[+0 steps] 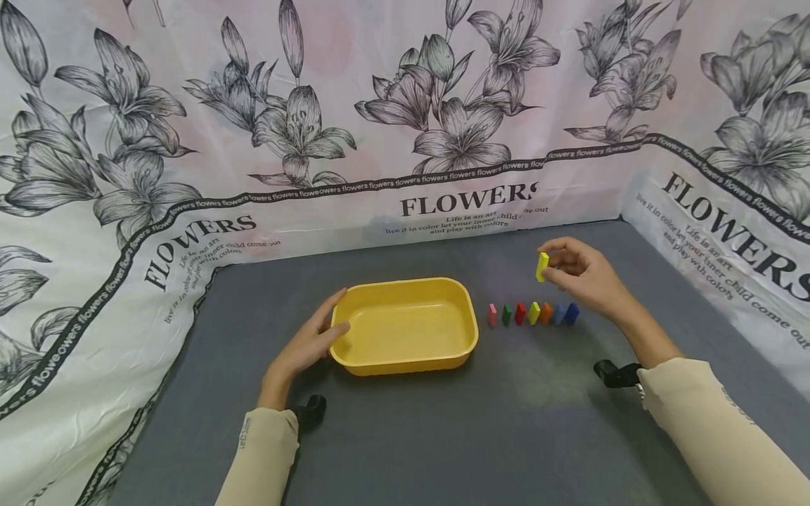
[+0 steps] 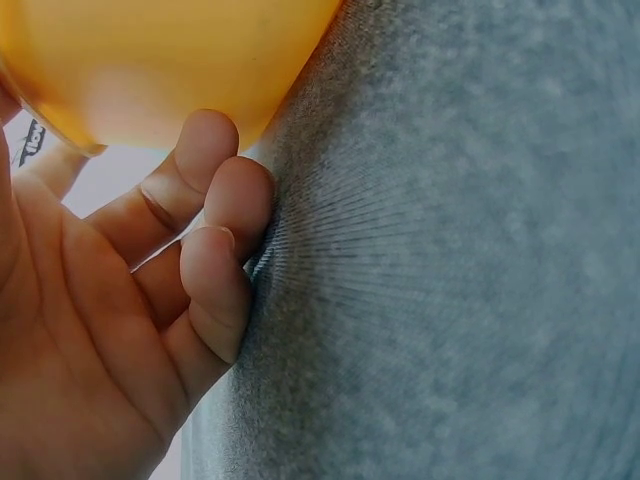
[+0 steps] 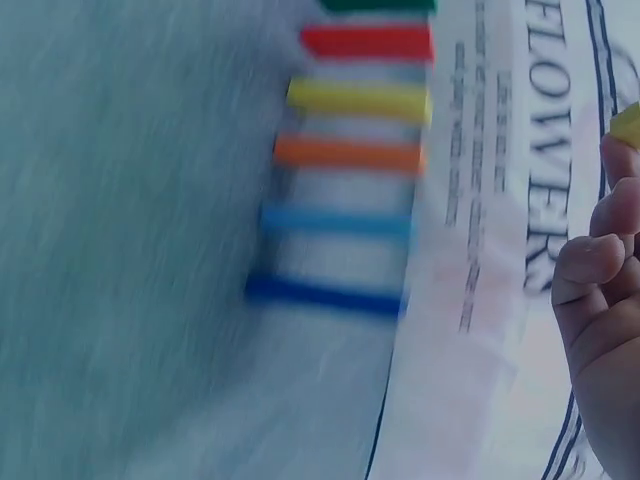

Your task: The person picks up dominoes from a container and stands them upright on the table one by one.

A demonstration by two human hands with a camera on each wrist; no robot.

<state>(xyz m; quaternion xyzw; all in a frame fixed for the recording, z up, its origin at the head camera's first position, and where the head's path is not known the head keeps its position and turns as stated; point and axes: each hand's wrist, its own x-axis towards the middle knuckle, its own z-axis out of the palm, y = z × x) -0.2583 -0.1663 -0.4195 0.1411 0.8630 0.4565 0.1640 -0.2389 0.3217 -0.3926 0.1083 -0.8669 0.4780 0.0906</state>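
Note:
My right hand [image 1: 558,267] pinches a small yellow block [image 1: 542,266] between thumb and fingertips, in the air just above a row of upright blocks on the grey mat. From left to right the row is pink [image 1: 491,315], green [image 1: 506,314], red [image 1: 520,313], yellow [image 1: 534,313], orange [image 1: 545,313], light blue [image 1: 560,313] and dark blue [image 1: 572,313]. The right wrist view shows the row blurred, with the orange block [image 3: 348,153] at its middle, and only an edge of the held block [image 3: 628,122]. My left hand [image 1: 323,330] rests flat against the left side of an empty yellow tray [image 1: 467,316]; its fingers [image 2: 215,250] lie on the mat beside the tray [image 2: 150,60].
A grey mat [image 1: 506,422] covers the table. White cloth printed with flowers and "FLOWERS" [image 1: 468,200] rises as walls at the back, left and right. Black wrist mounts [image 1: 615,374] sit on both sleeves.

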